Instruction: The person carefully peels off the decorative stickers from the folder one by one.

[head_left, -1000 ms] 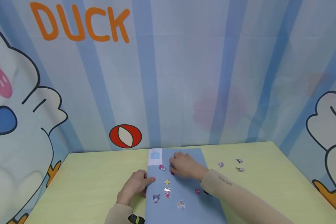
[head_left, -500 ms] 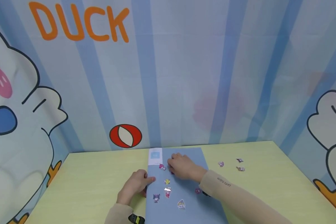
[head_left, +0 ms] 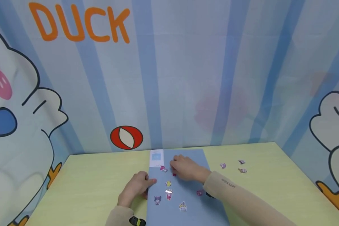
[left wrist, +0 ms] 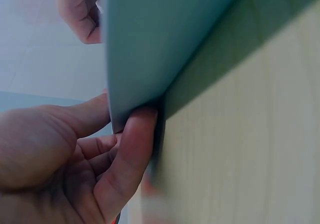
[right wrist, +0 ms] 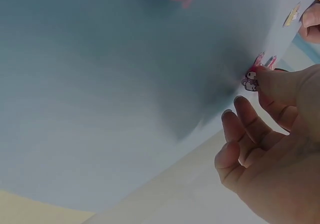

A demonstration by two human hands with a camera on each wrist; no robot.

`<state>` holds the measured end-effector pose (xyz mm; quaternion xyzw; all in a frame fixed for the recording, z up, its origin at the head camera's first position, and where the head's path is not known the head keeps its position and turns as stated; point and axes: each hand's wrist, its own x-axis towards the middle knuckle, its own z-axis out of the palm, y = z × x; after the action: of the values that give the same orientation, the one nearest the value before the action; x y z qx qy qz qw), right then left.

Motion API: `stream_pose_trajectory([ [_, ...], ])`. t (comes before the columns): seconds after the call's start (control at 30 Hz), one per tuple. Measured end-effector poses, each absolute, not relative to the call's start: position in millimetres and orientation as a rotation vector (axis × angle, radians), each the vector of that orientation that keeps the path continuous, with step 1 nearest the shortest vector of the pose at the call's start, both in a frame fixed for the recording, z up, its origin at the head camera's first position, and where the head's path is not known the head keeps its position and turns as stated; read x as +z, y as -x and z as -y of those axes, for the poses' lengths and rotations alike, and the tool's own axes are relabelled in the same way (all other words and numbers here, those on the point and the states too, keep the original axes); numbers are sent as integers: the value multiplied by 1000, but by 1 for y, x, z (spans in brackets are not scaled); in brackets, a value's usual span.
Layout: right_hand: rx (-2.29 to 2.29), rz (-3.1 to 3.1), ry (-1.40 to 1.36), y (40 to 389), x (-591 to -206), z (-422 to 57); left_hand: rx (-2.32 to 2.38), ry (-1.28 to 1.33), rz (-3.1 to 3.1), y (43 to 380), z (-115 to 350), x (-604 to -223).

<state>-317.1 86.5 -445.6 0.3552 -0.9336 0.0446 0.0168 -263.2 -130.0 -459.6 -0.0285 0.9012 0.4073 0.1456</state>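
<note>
The blue board's [head_left: 197, 213] near end is cut off in the head view. The left hand [head_left: 137, 185] pinches its left edge. Farther up, the right hand [head_left: 186, 168] pinches a pink-eared sticker [right wrist: 251, 80] (largely hidden from above; contact with the board is unclear). Worktop [head_left: 107, 175] spreads on both sides, reaching the striped backdrop [head_left: 183, 94].

Backdrop [head_left: 183, 78]: pale blue printed cloth, darker blue vertical stripes [head_left: 147, 75], faint creases; side panels flank the counter [head_left: 101, 179] left and right. Upper left: 4 orange letters [head_left: 78, 20] reading DUCK. 2 white cartoon figures: 1 at left [head_left: 19, 150] with pink cheek [head_left: 0, 83], 1 cut off by right edge [head_left: 337, 125]. Low on cloth: 1 red oval, white centre [head_left: 126, 137]. Counter top pale yellow. Light soft, diffuse.
</note>
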Motion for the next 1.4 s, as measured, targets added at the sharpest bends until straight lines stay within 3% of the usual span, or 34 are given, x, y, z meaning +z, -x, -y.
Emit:
stream_pose_trajectory([
  [0.67, 267, 2866, -1098, 315, -424, -120, 1170, 81, -2598, 265, 133, -460],
  [1.4, 455, 2813, -1093, 307, -435, -198, 1170, 77, -2582, 262, 133, -460],
])
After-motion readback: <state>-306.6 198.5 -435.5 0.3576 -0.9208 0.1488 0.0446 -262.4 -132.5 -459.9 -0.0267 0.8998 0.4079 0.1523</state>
